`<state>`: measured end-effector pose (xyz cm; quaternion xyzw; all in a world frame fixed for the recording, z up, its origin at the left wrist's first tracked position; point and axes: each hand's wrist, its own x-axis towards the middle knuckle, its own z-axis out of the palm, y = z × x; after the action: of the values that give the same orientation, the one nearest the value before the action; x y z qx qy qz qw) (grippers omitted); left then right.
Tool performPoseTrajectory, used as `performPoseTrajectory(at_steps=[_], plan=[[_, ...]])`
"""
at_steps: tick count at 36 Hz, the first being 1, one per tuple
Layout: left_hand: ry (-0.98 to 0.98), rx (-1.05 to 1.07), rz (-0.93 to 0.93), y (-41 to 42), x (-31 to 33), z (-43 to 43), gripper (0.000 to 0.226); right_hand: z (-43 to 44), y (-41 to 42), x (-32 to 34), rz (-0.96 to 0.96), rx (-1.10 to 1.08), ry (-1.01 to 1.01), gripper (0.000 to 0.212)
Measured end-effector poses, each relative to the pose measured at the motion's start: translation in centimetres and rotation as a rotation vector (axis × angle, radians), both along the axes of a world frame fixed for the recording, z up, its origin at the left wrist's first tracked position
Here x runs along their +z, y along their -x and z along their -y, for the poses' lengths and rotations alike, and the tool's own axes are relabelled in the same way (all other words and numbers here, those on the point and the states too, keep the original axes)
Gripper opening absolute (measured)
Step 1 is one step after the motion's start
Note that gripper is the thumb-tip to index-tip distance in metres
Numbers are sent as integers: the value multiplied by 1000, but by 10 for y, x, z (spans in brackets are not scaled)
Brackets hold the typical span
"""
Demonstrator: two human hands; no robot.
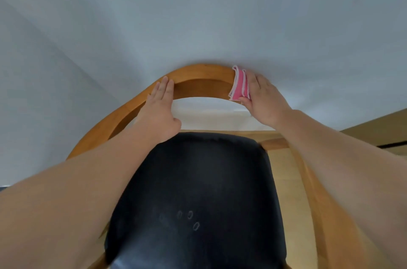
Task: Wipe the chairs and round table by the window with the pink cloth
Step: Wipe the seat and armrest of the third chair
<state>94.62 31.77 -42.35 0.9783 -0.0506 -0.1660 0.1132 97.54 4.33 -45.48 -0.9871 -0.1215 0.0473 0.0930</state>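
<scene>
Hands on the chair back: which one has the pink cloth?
The right hand grips the cloth against the rail; the left hand rests flat on it, bare.

Far side: plain pale grey-white wall (198, 15), matte and unmarked, fills the upper half of the view. Left: a second wall plane of the same colour (26, 92) meets it along a soft diagonal crease.

Foot of far wall, centre: white skirting band (209, 114), brighter than the wall above.

Floor: light yellowish wood-look flooring (290, 180), seen as a narrow strip under the skirting and a wider area on the right. Far right: a thin dark strip (392, 144) crosses the tan surface; what it is cannot be told.

Light: soft, even, no hard shadows; wall greyer toward upper right.
</scene>
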Motion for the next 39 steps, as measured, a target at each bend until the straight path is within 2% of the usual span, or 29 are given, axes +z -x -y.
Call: performPoseTrajectory(at_steps=[6,10,14,18,23,27,39], plan=[[-140,22,53,-4,4,25,87,20,20,-9,-10,-82,-3,68],[-218,-168,182,-9,3,53,89,20,20,-10,-3,-87,1,67],[-224,-316,197,-19,0,86,92,21,19,-12,21,-87,-4,67],[-234,-321,190,-22,-4,101,92,23,15,-11,9,-73,-39,67],[-246,-320,213,-21,-6,100,94,22,4,-7,44,1,-97,79],[-247,-313,224,-19,-8,102,94,16,1,-10,-14,-35,-166,72],[-273,-312,230,-17,-14,101,98,46,46,-19,-87,-219,75,50]])
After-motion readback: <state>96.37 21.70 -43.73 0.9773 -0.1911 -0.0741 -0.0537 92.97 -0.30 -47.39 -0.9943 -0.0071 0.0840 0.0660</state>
